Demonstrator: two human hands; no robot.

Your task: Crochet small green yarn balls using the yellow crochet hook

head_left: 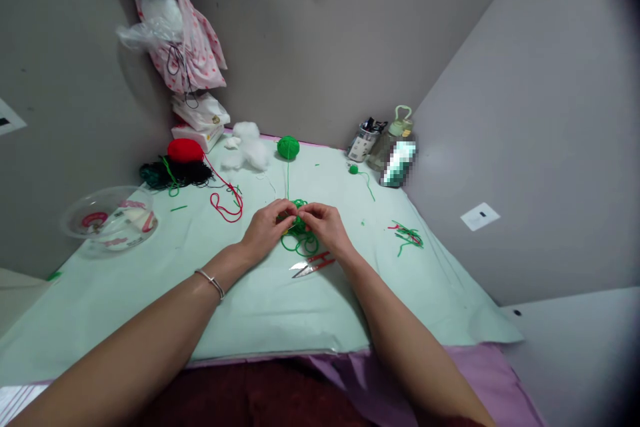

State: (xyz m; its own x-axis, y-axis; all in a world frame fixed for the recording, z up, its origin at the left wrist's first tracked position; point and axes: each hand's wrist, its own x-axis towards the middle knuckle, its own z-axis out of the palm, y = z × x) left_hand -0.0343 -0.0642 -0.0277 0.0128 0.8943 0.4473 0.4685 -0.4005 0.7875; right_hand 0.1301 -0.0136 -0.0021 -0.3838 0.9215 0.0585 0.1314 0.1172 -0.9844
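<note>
My left hand point(270, 225) and my right hand point(323, 223) meet over the middle of the table, fingertips pinched close together. Both pinch green yarn point(300, 245), which lies in loose loops under and between them. A small yellow bit shows by my left fingers, too small to name. From the yarn, a strand runs back to a green yarn ball point(289, 147). Just in front of my right hand lies a pair of thread snips point(313, 265) with orange-red handles, its blades pointing left. The exact spot where the fingertips grip is partly hidden.
Left are a clear plastic tub point(113, 220), red yarn point(185, 151) and dark yarn point(193, 175). White stuffing point(253, 150) lies at the back. A pen holder point(362, 143), a bottle point(384, 147) and yarn scraps point(410, 235) are on the right. Grey walls point(310, 60) enclose the table.
</note>
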